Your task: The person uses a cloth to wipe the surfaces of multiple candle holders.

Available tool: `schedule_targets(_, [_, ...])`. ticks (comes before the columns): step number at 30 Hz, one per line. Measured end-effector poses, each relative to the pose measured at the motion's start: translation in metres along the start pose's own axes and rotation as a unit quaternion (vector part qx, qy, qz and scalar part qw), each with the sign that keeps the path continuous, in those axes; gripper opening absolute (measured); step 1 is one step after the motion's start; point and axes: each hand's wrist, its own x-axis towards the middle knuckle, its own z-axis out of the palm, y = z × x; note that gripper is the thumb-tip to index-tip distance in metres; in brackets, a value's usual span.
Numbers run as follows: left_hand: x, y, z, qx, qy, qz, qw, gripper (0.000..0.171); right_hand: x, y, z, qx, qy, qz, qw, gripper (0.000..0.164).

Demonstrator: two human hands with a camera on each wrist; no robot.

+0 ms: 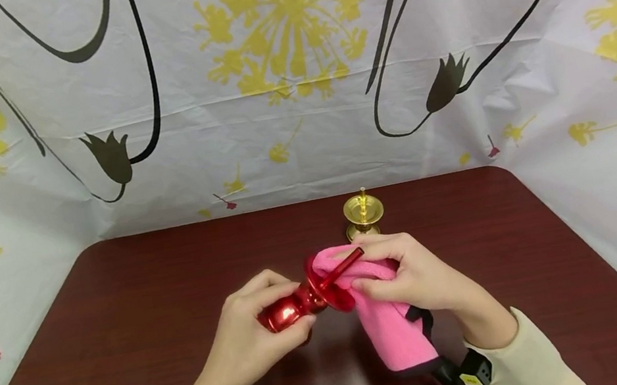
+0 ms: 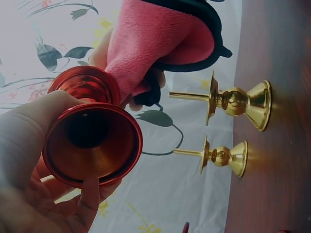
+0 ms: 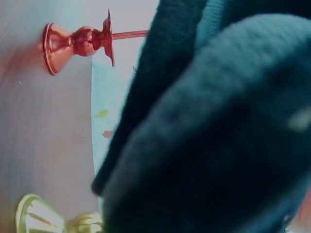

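Note:
My left hand [image 1: 252, 334] grips a shiny red candlestick [image 1: 286, 315] by its stem and base, tilted so its thin spike points up to the right. In the left wrist view, the hollow underside of its base [image 2: 104, 160] faces the camera. My right hand [image 1: 416, 269] holds a pink cloth [image 1: 388, 327] with a black edge, bunched against the dish of the candlestick. The right fingertips are partly hidden in its folds. Dark, blurred fabric [image 3: 218, 121] fills much of the right wrist view.
A gold candlestick [image 1: 363, 211] stands on the dark red wooden table [image 1: 139, 298] beyond my hands. Two gold candlesticks, one nearer [image 2: 235, 101] and one smaller [image 2: 223, 156], show in the left wrist view. Another red candlestick [image 3: 82, 42] stands upright. Patterned fabric [image 1: 299, 127] hangs behind.

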Motion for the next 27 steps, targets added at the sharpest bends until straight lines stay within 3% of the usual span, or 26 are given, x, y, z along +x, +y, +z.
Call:
schedule_targets(21, [0.000, -0.003, 0.001, -0.036, -0.021, -0.037, 0.9985, 0.025, -0.001, -0.005, -0.011, 0.114, 0.107, 0.010, 0.988, 0.050])
schedule_targets(27, [0.001, -0.002, -0.001, -0.037, -0.013, -0.043, 0.9983, 0.025, 0.000, -0.008, -0.012, 0.128, 0.126, 0.024, 0.984, 0.048])
